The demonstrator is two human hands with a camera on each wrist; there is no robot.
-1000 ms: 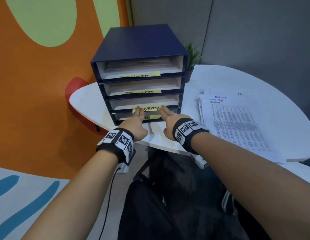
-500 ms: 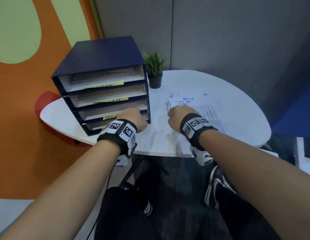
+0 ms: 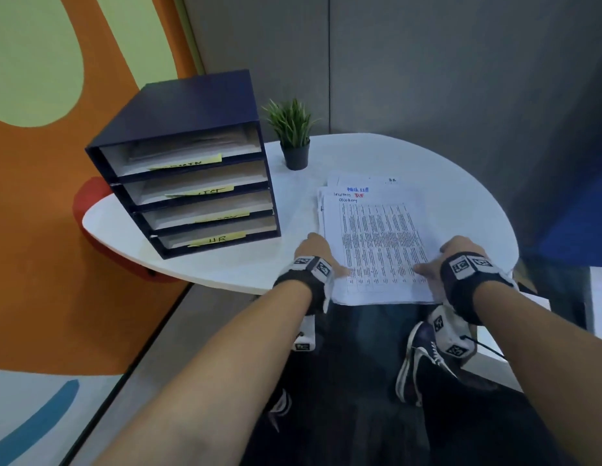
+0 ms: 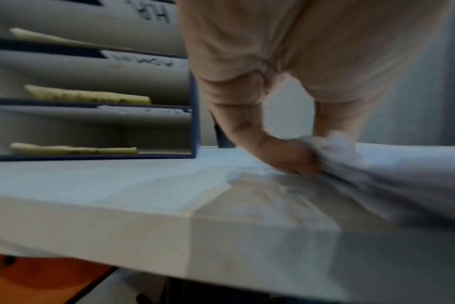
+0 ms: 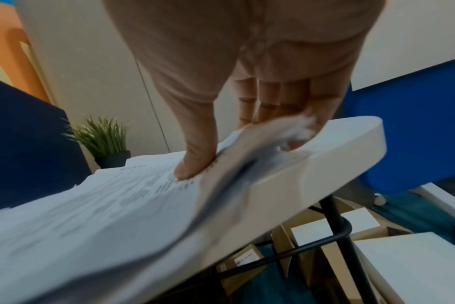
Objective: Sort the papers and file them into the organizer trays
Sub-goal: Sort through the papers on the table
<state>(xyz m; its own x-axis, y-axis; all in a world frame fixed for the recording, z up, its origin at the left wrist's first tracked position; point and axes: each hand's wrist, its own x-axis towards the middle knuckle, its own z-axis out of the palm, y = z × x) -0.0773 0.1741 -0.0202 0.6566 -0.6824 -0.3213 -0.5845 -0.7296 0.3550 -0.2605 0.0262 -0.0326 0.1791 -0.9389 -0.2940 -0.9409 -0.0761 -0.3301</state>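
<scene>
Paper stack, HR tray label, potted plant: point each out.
paper stack [image 3: 380,237]: head view, middle of the printed top sheet.
HR tray label [image 3: 219,239]: head view, yellow note on the bottom tray.
potted plant [image 3: 295,155]: head view, black pot.

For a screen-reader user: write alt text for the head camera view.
Two hands, left hand and right hand, grip the near side edges of a stack of printed papers on a white round table. To the left stands a dark blue four-tray organizer with yellow labels, a small potted plant beside it.
</scene>
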